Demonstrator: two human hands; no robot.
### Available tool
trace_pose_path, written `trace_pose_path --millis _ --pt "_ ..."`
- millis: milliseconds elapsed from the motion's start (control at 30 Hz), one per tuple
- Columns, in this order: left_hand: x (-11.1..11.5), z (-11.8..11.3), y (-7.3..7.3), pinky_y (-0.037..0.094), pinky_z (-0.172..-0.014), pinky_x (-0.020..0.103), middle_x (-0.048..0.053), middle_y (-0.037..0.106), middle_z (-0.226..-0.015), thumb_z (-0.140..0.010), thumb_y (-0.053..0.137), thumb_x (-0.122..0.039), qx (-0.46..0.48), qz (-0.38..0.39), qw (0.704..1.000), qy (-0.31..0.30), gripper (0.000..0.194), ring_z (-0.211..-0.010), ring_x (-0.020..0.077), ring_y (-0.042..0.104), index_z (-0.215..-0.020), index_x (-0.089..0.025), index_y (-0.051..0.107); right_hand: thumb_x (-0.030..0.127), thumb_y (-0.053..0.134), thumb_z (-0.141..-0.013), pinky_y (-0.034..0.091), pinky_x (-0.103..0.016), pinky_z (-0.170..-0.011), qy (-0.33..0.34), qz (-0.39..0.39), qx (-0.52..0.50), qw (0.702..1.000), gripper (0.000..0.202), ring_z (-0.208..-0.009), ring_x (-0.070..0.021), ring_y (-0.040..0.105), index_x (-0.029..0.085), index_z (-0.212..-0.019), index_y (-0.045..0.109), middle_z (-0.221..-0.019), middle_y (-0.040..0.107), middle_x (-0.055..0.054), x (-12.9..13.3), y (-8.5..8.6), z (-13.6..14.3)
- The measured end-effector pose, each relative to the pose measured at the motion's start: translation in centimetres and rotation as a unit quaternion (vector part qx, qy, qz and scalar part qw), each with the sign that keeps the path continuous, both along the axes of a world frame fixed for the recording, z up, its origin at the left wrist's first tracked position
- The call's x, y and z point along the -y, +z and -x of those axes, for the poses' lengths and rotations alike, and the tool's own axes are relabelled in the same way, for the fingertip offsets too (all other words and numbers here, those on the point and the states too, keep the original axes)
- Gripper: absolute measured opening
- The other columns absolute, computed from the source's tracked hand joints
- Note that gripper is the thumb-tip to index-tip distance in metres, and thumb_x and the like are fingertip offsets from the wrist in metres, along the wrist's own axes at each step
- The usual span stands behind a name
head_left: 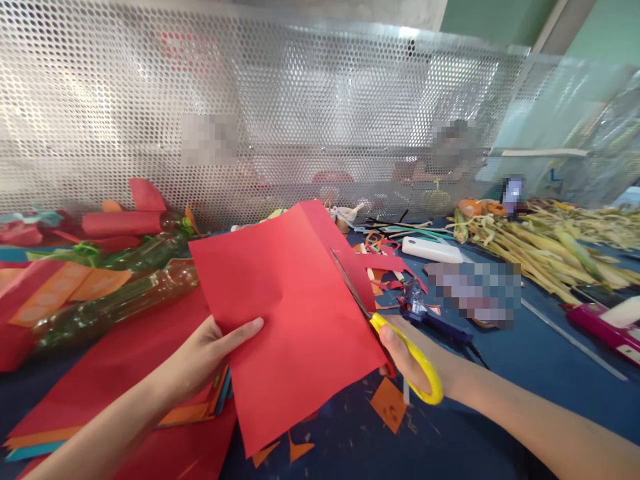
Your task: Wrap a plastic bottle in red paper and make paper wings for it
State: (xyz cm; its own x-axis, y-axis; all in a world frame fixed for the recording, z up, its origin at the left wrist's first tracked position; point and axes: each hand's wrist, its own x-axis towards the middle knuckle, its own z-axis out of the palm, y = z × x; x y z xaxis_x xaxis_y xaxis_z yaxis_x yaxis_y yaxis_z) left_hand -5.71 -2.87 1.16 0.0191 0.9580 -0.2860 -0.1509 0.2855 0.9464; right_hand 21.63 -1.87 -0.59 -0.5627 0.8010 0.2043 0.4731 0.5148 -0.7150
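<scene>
A large sheet of red paper (290, 313) is held up over the blue table, tilted. My left hand (220, 353) grips its left edge, thumb on top and the other fingers hidden underneath. In my right hand (405, 353) are yellow-handled scissors (407, 360), with the thumb through the handle loop. Their blades lie along the sheet's right side, where a strip is partly cut from the rest. Part of the right hand is hidden behind the paper and handle. Below the sheet lies an orange paper scrap (389, 405).
Stacked coloured paper (165, 333) and green plastic bottles (120, 300) lie at left. A dark blue glue gun (440, 323), a white device (433, 250), a blurred-out phone (470, 293) and dried husks (530, 247) are at right. Behind stands a perforated metal screen (320, 107).
</scene>
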Motion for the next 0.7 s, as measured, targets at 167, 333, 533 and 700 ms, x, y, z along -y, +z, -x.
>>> trace_pose_path --millis 167,333,533,700 --pt "0.03 -0.02 -0.11 0.062 -0.071 0.032 0.008 0.077 -0.092 -0.058 0.083 -0.034 0.0 -0.004 1.0 0.006 0.036 -0.091 0.0315 0.071 -0.09 -0.02 0.072 0.065 0.011 -0.092 0.034 -0.03 -0.054 0.0 0.01 -0.032 0.999 0.059 -0.049 -0.0149 0.04 0.023 -0.06 0.039 -0.05 0.037 0.002 -0.09 -0.54 0.24" --pt "0.15 -0.2 0.16 0.062 -0.066 0.029 0.006 0.078 -0.09 -0.055 0.084 -0.035 -0.005 -0.003 1.0 0.008 0.039 -0.088 0.0299 0.072 -0.089 -0.021 0.072 0.067 0.007 -0.09 0.026 -0.028 -0.044 -0.005 0.019 -0.051 0.999 0.062 -0.043 -0.0113 0.031 0.023 -0.056 0.035 -0.046 0.034 0.004 0.08 -0.61 0.49" --pt "0.21 -0.34 0.28 0.062 -0.066 0.029 0.006 0.078 -0.089 -0.054 0.085 -0.036 -0.003 -0.004 1.0 0.014 0.041 -0.088 0.0295 0.072 -0.09 -0.021 0.073 0.069 0.009 -0.089 0.023 -0.027 -0.041 -0.005 0.026 -0.062 0.998 0.061 -0.041 -0.0102 0.029 0.024 -0.056 0.032 -0.043 0.032 0.005 0.1 -0.58 0.62" --pt "0.19 -0.23 0.17 0.062 -0.068 0.029 0.005 0.078 -0.087 -0.056 0.085 -0.035 0.008 -0.002 1.0 0.014 0.042 -0.085 0.028 0.073 -0.094 -0.022 0.072 0.071 0.01 -0.088 0.021 -0.026 -0.039 -0.011 0.042 -0.069 0.997 0.062 -0.038 -0.0092 0.027 0.023 -0.06 0.037 -0.042 0.03 0.006 0.04 -0.84 0.65"
